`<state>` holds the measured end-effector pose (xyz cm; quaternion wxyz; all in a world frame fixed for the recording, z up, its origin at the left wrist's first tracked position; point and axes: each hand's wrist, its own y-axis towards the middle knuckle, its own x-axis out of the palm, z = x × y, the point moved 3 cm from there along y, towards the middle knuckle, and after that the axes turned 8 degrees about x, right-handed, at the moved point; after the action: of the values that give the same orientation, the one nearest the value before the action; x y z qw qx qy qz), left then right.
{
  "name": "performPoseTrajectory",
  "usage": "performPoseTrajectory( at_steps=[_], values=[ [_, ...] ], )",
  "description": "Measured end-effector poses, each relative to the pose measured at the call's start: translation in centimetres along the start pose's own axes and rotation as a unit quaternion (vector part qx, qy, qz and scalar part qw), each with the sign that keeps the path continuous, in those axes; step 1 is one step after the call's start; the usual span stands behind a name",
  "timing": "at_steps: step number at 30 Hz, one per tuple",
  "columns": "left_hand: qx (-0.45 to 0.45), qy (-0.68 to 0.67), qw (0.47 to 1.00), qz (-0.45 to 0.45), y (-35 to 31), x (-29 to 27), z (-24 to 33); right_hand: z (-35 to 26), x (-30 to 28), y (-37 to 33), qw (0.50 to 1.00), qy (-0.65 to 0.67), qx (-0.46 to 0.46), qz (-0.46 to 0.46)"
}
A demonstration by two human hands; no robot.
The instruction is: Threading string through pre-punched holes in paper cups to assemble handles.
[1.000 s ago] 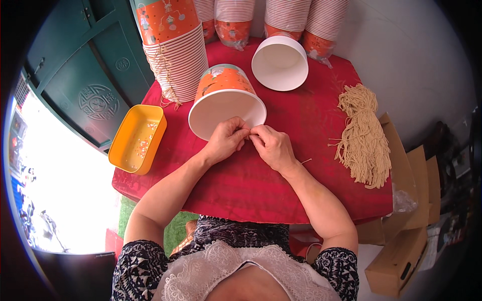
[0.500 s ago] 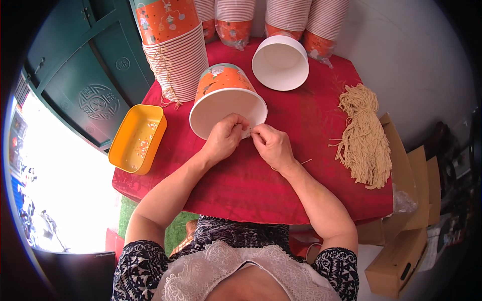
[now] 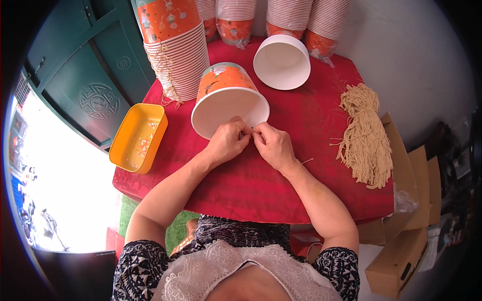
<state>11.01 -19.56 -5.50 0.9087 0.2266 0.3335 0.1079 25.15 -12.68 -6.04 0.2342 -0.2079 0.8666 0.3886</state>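
Observation:
A large paper bucket (image 3: 232, 79) with an orange printed side lies tipped on the table, its white open mouth facing me. Just below its rim, my left hand (image 3: 230, 142) is closed in a pinch, fingertips touching those of my right hand. My right hand (image 3: 273, 145) is pinched too, with a thin beige cord (image 3: 307, 160) whose loose end sticks out beside the wrist. The bit of cord between the fingertips is tiny and mostly hidden by the fingers. Behind, to the right, another white bucket (image 3: 282, 65) lies with its mouth toward me.
A tall stack of nested buckets (image 3: 175, 65) stands back left, cords hanging down its side. Near it sits a yellow tub (image 3: 118, 150) with small bits inside. A bundle of beige cords (image 3: 365, 140) lies on the red tablecloth (image 3: 301, 195). Wrapped bucket stacks (image 3: 235, 27) line the back.
My left hand has moved slightly down and right, off the bucket's mouth, and its fingertips now meet my right hand's. The buckets stay in place.

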Motion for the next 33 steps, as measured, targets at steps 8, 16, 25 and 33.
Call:
performPoseTrajectory(
  at_steps=[8, 16, 25, 33],
  values=[
    [0.013, 0.0, 1.0, 0.002, 0.1, 0.1, -0.3, -0.1, 0.1, 0.0, 1.0, -0.012, -0.007, 0.015],
    [0.023, -0.017, 1.0, 0.01, 0.1, 0.1, -0.2, -0.5, -0.2, 0.1, 0.999, -0.026, -0.03, 0.007],
    [0.008, -0.055, 0.998, 0.012, 0.1, 0.1, -1.0, -0.5, -0.1, 0.0, 0.997, -0.056, -0.048, 0.001],
    [-0.024, -0.048, 0.999, -0.003, 0.1, 0.0, -0.9, -0.5, -0.1, 0.0, 0.995, -0.083, -0.061, -0.009]
  ],
)
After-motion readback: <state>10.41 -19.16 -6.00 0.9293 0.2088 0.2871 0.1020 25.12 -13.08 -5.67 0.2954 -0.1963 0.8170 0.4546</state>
